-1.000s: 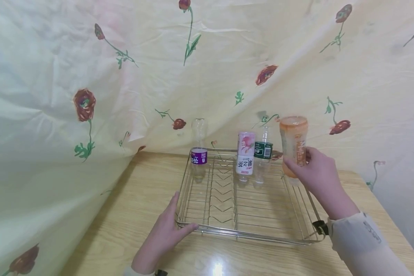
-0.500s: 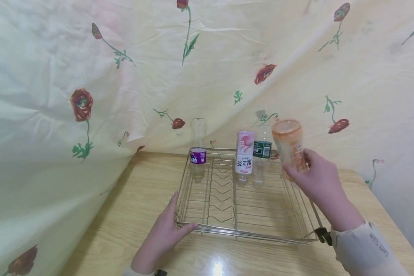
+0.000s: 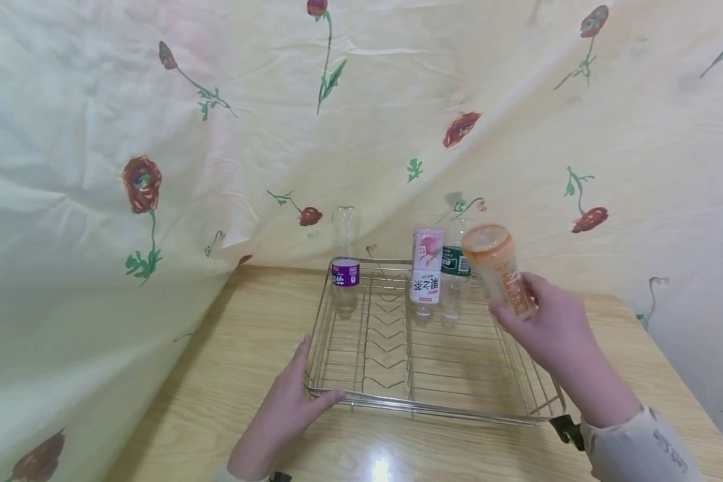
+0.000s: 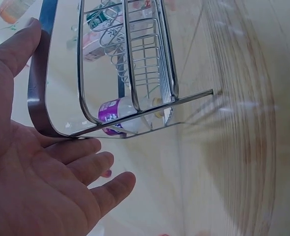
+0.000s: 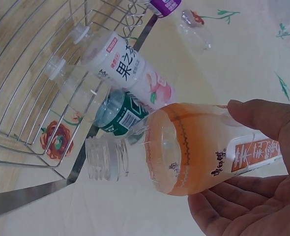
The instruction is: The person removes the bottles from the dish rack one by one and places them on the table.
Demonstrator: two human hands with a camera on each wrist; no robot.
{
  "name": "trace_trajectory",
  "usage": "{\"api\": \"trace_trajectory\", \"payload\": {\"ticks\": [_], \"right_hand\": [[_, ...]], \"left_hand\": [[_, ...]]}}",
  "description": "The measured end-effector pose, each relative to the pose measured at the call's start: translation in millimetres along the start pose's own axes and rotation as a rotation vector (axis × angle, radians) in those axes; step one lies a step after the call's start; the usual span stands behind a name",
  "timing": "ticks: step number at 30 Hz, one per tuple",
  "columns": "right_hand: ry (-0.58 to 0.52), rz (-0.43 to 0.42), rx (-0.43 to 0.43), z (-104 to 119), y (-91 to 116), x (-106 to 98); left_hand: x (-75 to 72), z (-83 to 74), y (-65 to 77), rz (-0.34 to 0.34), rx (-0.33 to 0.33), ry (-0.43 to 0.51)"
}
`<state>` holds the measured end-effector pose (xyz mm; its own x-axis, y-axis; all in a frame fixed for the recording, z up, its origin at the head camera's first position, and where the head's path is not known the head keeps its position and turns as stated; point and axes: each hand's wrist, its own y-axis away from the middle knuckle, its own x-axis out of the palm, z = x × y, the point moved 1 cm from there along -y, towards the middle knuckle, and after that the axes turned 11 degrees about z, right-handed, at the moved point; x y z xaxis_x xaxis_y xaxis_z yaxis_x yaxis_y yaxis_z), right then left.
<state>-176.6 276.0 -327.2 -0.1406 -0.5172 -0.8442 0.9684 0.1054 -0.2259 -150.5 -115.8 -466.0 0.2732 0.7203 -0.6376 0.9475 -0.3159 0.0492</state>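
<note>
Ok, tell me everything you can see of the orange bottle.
The orange bottle looks like clear plastic, with a printed orange and white wrap and an uncapped, threaded neck. It is upside down and tilted, near the right side of the wire rack. The right hand grips it; whether the neck touches the rack is unclear.

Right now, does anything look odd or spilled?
The purple-label bottle, pink-label bottle and green-label bottle stand inverted in the wire rack, odd since bottles usually sit upright. The right hand holds an uncapped orange bottle tilted neck-down. No spill shows.
</note>
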Motion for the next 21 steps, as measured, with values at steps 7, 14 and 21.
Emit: {"api": "trace_trajectory", "payload": {"ticks": [7, 14, 21], "right_hand": [[0.009, -0.025, -0.034, 3, 8, 3], [0.008, -0.012, -0.045, 7, 13, 5], [0.035, -0.05, -0.073, 8, 18, 6]], "left_hand": [[-0.5, 0.0, 0.4, -0.001, -0.011, 0.002], [-1.7, -1.5, 2.6, 0.007, -0.015, -0.004], [-4.5, -6.0, 5.5, 0.001, -0.011, -0.011]]}}
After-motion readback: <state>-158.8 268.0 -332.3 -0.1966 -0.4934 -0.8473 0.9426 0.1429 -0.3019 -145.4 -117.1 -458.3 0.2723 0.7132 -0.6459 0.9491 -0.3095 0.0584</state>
